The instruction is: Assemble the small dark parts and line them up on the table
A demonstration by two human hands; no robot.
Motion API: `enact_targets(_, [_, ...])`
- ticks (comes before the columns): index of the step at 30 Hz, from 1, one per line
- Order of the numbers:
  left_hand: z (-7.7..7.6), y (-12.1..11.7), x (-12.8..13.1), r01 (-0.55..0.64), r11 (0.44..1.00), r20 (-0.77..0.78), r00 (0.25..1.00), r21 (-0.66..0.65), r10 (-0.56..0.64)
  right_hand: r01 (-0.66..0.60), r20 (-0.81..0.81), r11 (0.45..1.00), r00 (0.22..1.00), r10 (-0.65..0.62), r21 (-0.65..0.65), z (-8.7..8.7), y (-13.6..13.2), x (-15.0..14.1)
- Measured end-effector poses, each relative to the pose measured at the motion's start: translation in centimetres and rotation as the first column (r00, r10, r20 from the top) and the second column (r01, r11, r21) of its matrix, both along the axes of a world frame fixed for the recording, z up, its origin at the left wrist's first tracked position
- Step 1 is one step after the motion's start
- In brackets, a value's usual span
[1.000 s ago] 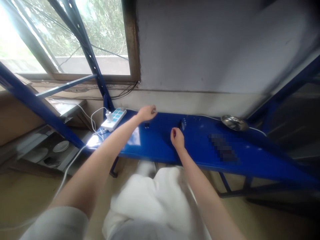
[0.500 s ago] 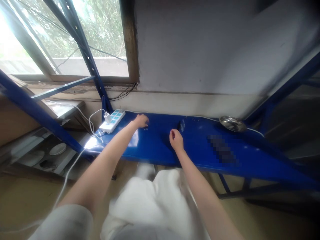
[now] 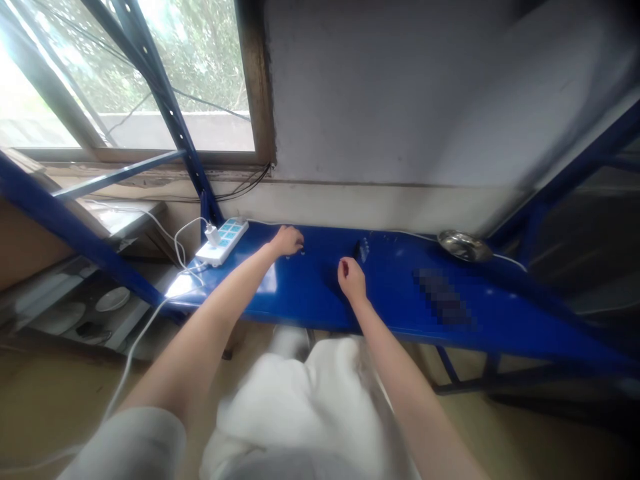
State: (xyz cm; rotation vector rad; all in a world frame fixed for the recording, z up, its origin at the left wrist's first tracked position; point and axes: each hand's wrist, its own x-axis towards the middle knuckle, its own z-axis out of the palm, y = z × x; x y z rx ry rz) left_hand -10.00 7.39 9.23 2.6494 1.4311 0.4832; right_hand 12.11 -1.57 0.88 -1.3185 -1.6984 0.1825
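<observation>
My left hand point(image 3: 287, 241) rests on the blue metal shelf point(image 3: 400, 300), fingers curled down over some small dark parts point(image 3: 302, 251) at its fingertips. What it holds, if anything, is hidden. My right hand point(image 3: 351, 279) lies on the shelf nearer to me, closed in a loose fist; its contents are too small to name. Just beyond it stands a small cluster of dark and pale parts point(image 3: 362, 250).
A white power strip point(image 3: 222, 241) with a plugged charger and white cable lies at the shelf's left end. A steel bowl point(image 3: 462, 245) sits at the back right. Blue rack posts point(image 3: 165, 107) cross the window. Plates point(image 3: 111, 299) lie on a lower level, left.
My left hand came down from near the wall onto the shelf, over the small dark parts. My right hand has barely moved.
</observation>
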Motion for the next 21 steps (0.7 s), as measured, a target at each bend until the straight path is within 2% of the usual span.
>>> enact_targets(6, [0.0, -0.1, 0.6, -0.105, 0.994, 0.195, 0.975, -0.031, 0.109, -0.001, 0.001, 1.0, 1.0, 0.001, 0.006, 0.1, 0.0, 0.0])
enact_targets(9, [0.0, -1.0, 1.2, -0.146, 0.989, 0.364, 0.92, -0.024, 0.145, -0.008, 0.008, 1.0, 1.0, 0.008, 0.002, 0.1, -0.1, 0.0])
enact_targets(12, [-0.4, -2.5, 2.4, -0.134, 0.99, 0.53, 0.837, -0.046, 0.138, -0.015, 0.015, 1.0, 1.0, 0.015, 0.022, 0.1, 0.0, 0.0])
enact_targets(15, [-1.8, -4.5, 4.1, -0.033, 0.989, 0.671, 0.731, -0.145, 0.123, -0.019, 0.037, 0.999, 0.999, 0.018, 0.036, 0.1, 0.1, 0.0])
enact_targets(18, [-4.2, -6.2, 5.4, 0.093, 0.964, 0.788, 0.598, -0.251, 0.147, -0.047, 0.083, 0.999, 0.995, 0.046, 0.009, 0.3, 0.2, -0.1])
enact_targets(21, [-6.6, -7.5, 6.0, 0.124, 0.938, 0.845, 0.485, -0.322, 0.226, -0.092, 0.152, 0.996, 0.984, 0.094, -0.023, 0.3, 0.4, -0.1])
